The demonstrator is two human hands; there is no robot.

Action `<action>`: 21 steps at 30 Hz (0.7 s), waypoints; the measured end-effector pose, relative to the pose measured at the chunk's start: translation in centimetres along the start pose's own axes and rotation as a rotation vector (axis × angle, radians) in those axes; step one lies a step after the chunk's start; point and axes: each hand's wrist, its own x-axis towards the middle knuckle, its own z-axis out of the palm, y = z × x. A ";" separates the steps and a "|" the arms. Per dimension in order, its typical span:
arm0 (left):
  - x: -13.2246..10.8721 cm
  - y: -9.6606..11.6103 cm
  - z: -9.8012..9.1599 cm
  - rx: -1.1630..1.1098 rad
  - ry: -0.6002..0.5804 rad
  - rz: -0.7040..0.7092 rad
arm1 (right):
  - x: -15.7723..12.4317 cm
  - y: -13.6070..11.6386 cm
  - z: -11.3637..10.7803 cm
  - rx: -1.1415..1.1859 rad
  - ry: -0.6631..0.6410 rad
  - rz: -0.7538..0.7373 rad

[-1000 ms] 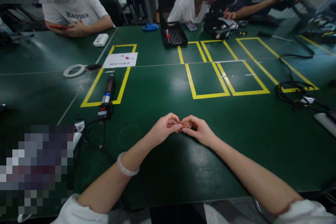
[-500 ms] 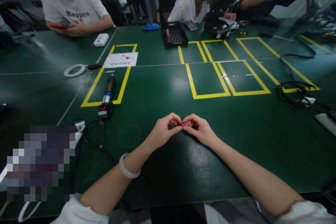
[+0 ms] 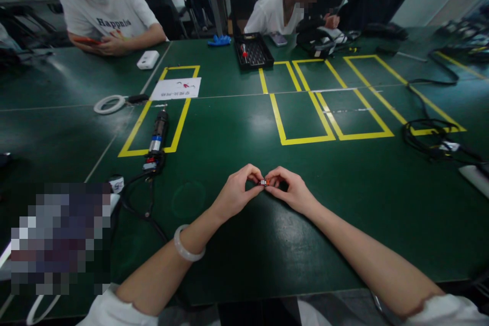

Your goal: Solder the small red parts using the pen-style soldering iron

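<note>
Both my hands meet over the near middle of the green table point(image 3: 229, 132). Between their fingertips is a tiny red, orange and silver part point(image 3: 264, 182), too small to name by kind. My left hand point(image 3: 240, 191) pinches its left end, thumb below and fingers above; a pale bangle point(image 3: 187, 244) circles that wrist. My right hand point(image 3: 288, 187) pinches the right end, where orange shows. The fingertips of the two hands nearly touch. My fingers cover the ends of the part.
An electric screwdriver point(image 3: 157, 135) with a black cable lies to the left. Beyond are a white card point(image 3: 175, 88), a white cable coil point(image 3: 109, 104) and a black tray point(image 3: 254, 61). Yellow tape outlines point(image 3: 307, 140) mark the table. Coiled black cables point(image 3: 428, 140) lie right. People sit opposite.
The small part has turned or shifted slightly between my fingertips, so more of its silver and orange shows. My hands stay nearly in place. Across the table, the person in dark clothes has shifted.
</note>
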 end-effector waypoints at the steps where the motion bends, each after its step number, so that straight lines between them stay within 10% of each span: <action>1: 0.0 0.0 0.0 0.002 -0.001 0.002 | 0.0 0.0 0.0 0.001 0.001 -0.001; 11: 0.1 0.3 -1.7 0.135 -0.061 0.015 | 0.0 0.3 -0.2 0.067 0.010 0.032; 21: -3.3 -6.1 -16.7 0.913 0.311 -0.250 | 0.0 0.3 -0.4 0.075 -0.024 0.102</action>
